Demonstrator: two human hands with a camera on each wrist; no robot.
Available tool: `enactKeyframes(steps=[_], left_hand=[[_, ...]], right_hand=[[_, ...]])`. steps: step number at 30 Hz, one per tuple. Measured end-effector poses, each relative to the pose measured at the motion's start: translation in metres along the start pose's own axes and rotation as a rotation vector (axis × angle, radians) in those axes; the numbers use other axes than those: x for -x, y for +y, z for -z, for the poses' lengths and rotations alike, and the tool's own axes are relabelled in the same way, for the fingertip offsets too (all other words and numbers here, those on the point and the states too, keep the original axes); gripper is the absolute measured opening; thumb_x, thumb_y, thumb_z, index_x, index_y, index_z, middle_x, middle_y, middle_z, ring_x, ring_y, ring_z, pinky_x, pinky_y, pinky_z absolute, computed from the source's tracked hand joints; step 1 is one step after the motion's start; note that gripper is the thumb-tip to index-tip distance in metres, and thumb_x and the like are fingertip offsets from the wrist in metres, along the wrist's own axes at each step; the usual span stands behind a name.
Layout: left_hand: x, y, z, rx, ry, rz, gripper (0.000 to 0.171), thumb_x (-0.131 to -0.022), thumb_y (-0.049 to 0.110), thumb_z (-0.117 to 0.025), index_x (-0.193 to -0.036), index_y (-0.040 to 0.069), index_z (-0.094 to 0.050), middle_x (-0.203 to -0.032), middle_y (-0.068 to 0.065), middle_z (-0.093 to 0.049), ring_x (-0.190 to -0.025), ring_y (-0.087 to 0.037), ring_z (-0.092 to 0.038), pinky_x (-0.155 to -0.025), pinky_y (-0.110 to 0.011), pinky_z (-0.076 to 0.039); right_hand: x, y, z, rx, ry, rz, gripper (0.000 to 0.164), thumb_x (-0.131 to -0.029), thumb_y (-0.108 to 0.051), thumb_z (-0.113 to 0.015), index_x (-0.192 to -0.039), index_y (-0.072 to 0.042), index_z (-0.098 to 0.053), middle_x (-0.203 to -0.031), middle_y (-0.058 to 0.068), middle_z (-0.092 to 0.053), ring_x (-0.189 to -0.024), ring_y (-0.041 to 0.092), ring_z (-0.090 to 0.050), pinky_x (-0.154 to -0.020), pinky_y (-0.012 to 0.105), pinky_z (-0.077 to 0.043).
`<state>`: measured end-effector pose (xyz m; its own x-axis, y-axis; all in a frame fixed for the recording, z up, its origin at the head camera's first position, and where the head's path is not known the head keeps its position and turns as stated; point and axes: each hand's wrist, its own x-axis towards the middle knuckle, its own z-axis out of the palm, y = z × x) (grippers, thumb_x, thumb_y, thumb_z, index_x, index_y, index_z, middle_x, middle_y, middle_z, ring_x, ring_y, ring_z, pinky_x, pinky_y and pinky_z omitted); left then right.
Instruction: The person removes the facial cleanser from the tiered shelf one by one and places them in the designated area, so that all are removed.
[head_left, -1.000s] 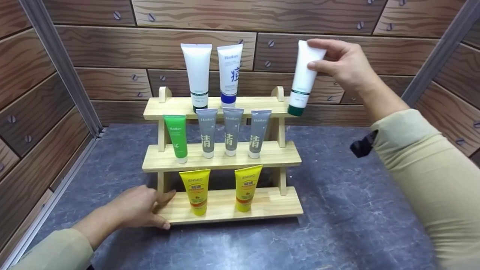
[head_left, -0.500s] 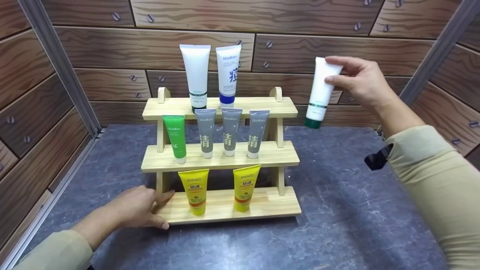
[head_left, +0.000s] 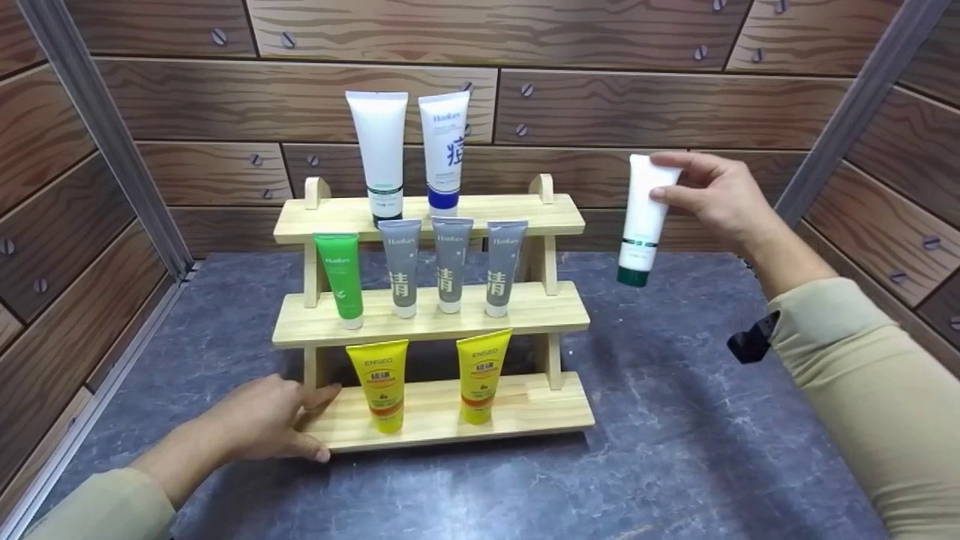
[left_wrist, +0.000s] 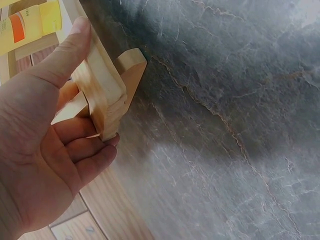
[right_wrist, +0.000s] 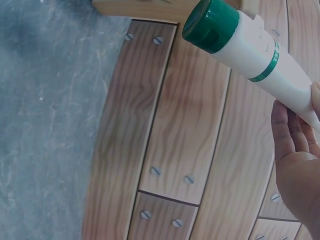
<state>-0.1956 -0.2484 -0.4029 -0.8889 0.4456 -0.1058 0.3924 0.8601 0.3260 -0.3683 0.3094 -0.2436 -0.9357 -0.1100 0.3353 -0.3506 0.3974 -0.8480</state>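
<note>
My right hand (head_left: 716, 195) pinches a white squeeze tube (head_left: 645, 217) by its flat top end, thumb in front, right of the rack and above the table. Its dark green cap (right_wrist: 211, 25) points down in the head view. The left hand (head_left: 262, 420) grips the left end of the bottom shelf of a three-tier wooden display rack (head_left: 540, 412), thumb along the front edge and fingers curled round the end, as the left wrist view shows. Two yellow tubes (head_left: 379, 390) stand on that bottom shelf, close to this hand.
A green tube (head_left: 341, 277) and several grey tubes (head_left: 450, 266) stand on the middle shelf. Up top are a white tube with a green band (head_left: 380, 150) and a white tube with a blue cap (head_left: 445, 150). Wood-patterned walls (head_left: 675, 112) enclose the dark marbled table (head_left: 675, 420).
My right hand has carried the white tube right and down, from beside the top shelf to over the table. The left hand keeps its grip on the rack. The head view has shifted slightly.
</note>
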Motion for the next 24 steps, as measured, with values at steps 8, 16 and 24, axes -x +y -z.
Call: enactKeyframes(steps=[8, 16, 24], left_hand=[[0.001, 0.001, 0.000, -0.004, -0.005, 0.003, 0.096, -0.071, 0.056, -0.093, -0.148, 0.007, -0.062, -0.064, 0.008, -0.037, -0.061, -0.015, -0.047, -0.063, -0.042, -0.048], [0.001, 0.002, -0.001, -0.015, 0.006, -0.005, 0.096, -0.070, 0.055, -0.093, -0.148, 0.007, -0.063, -0.063, 0.009, -0.038, -0.060, -0.014, -0.045, -0.063, -0.043, -0.050], [0.001, 0.001, 0.000, -0.027, -0.005, 0.000, 0.097, -0.071, 0.056, -0.093, -0.149, 0.007, -0.062, -0.063, 0.007, -0.042, -0.065, -0.017, -0.051, -0.070, -0.051, -0.055]], right_hand=[[0.007, 0.027, -0.003, -0.055, -0.015, -0.041, 0.047, -0.094, -0.002, -0.080, -0.140, -0.011, -0.071, -0.107, -0.003, -0.070, -0.099, 0.013, -0.066, -0.081, 0.026, -0.060], [0.010, 0.047, -0.006, -0.147, -0.056, -0.097, 0.048, -0.093, -0.002, -0.081, -0.139, -0.010, -0.071, -0.103, 0.004, -0.066, -0.093, 0.016, -0.070, -0.079, 0.031, -0.063], [0.010, 0.064, -0.012, -0.150, -0.115, -0.124, 0.052, -0.095, -0.006, -0.081, -0.144, -0.008, -0.066, -0.106, 0.005, -0.063, -0.099, 0.016, -0.067, -0.085, 0.029, -0.061]])
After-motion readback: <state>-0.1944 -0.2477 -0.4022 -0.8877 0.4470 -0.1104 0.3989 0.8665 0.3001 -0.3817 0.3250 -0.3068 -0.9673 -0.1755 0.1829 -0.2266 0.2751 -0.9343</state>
